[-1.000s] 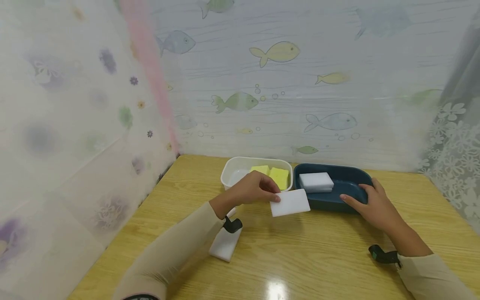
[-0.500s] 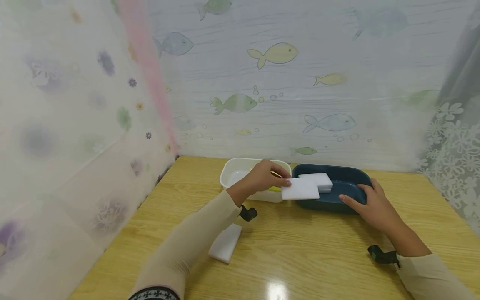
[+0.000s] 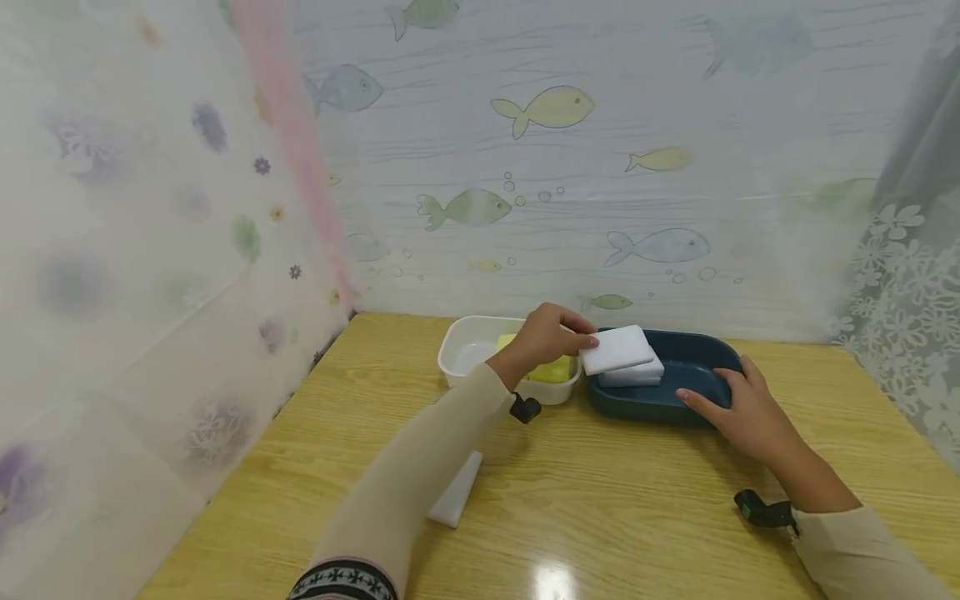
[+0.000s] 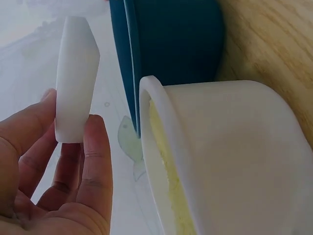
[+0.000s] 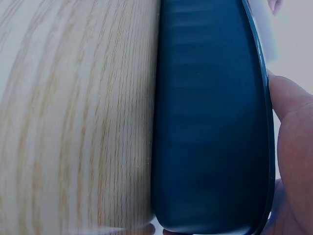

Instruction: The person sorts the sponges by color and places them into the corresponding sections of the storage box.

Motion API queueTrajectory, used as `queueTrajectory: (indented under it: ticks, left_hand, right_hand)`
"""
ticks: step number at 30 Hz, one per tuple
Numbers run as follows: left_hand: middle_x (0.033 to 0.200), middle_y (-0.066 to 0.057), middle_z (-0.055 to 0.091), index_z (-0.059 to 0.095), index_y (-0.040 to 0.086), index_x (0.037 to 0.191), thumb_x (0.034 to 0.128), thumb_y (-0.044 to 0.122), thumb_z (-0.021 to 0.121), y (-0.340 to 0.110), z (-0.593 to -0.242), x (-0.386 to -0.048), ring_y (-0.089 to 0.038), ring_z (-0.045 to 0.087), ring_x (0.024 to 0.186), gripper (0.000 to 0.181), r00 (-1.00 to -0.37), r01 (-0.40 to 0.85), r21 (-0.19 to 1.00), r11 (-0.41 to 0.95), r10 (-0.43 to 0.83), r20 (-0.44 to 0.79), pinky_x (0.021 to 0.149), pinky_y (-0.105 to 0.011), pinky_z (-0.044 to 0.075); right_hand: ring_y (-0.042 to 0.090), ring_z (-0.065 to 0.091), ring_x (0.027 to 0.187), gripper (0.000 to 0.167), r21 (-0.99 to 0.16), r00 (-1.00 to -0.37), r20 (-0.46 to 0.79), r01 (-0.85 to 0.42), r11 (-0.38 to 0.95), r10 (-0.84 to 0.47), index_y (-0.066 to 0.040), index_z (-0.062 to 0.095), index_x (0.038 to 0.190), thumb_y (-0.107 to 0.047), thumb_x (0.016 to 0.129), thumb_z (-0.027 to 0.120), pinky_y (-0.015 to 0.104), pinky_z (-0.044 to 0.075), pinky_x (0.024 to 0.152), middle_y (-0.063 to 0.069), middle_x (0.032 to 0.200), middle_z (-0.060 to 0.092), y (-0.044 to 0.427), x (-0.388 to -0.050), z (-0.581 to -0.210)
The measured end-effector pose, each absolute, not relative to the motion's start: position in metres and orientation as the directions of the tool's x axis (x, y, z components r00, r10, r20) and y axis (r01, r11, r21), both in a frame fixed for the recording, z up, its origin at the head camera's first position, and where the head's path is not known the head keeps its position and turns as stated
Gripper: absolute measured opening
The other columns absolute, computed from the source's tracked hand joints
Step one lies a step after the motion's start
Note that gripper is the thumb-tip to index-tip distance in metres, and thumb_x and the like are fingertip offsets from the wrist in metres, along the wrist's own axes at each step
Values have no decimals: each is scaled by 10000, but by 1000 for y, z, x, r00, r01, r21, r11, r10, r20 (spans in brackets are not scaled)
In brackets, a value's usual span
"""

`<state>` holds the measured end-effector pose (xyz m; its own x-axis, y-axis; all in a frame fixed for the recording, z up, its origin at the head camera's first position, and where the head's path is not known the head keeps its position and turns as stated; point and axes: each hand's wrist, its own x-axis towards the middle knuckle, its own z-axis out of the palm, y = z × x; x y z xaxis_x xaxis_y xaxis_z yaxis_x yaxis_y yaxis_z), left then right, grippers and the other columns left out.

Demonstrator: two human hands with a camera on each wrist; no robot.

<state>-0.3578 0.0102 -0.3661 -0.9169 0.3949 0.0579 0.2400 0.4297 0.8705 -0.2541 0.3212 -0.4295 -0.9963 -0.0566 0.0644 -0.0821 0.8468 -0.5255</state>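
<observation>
My left hand (image 3: 549,335) pinches a white sponge (image 3: 617,349) by its left end, thumb against fingers. The sponge is tilted above the left part of the dark blue bin (image 3: 678,404), over white sponges (image 3: 633,377) stacked inside it. In the left wrist view the pinched sponge (image 4: 77,81) stands clear of both bins' rims. My right hand (image 3: 752,414) grips the blue bin's right end, its thumb at the front rim and its fingers around the end. From the right wrist, the blue bin's side (image 5: 210,122) shows beside the thumb (image 5: 288,95).
A white bin (image 3: 457,354) stands left of the blue one, with yellow sponges (image 3: 551,371) in it, partly behind my left hand. Another white sponge (image 3: 457,493) lies on the wooden table (image 3: 600,508), partly under my left forearm. A patterned curtain (image 3: 450,275) hangs behind the bins.
My left hand has carried the white sponge right and away from me, from before the bins to above the stack in the blue bin. My right hand has stayed on the bin.
</observation>
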Motion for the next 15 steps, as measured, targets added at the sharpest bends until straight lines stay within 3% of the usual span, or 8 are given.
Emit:
queueTrajectory:
  ticks: [7,15]
  left_hand:
    - [937,26,729,812,139,993,888,201,844,29,-371,-371,-137,721,771,126,-913,285,839,463,399,90,771,-330,618]
    - [864,65,729,809,162,966,910,254,824,44,-370,-381,-101,667,739,108,-908,358,719,596,401,120,657,-224,547]
  right_hand:
    - [695,150,1427,1034,-519,-997,69,-69,852,-38,155,263,1553,-666,991,545,825,269,1036,403,1641,-127,322,-252,-430]
    - [696,129,1433,1049,-521,-998,54,-62,851,-39,137,257,1565,-700,987,513,833,260,1029,383,1646,-164,322,-251,-428]
